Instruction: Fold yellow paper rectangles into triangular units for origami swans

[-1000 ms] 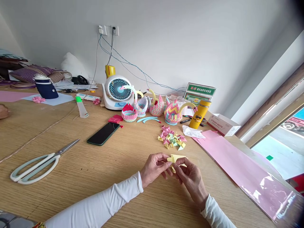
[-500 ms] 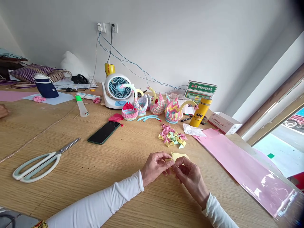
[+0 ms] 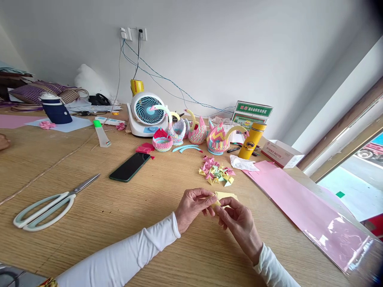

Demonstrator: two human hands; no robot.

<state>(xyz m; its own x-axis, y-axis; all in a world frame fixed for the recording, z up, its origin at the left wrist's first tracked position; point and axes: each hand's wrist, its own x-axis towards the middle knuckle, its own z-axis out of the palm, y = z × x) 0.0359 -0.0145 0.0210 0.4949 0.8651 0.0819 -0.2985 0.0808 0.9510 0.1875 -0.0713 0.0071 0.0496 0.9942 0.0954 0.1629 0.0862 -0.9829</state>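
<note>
A small folded piece of yellow paper (image 3: 216,203) is pinched between my two hands over the table. My left hand (image 3: 194,207) grips it with thumb and forefinger from the left; my right hand (image 3: 237,221) pinches its right side, partly hiding it. Just behind the fingers lies a stack of yellow paper slips (image 3: 226,195). Farther back is a heap of folded paper triangles (image 3: 216,172) in pink, yellow and pale green. Several folded-paper swans (image 3: 218,141) stand behind the heap, along with a red and blue paper basket (image 3: 162,141).
Scissors (image 3: 56,207) lie at left, a phone (image 3: 130,167) left of centre. A glue bottle (image 3: 102,134) and a fan (image 3: 148,115) stand behind. At right are a yellow flask (image 3: 253,140), a sticky-note box (image 3: 281,153) and wrapped pink paper (image 3: 302,207). Another person's hand (image 3: 4,142) shows far left.
The yellow piece shows more between my fingers and sits tilted now. Both hands stay in almost the same place, and the view has shifted very slightly.
</note>
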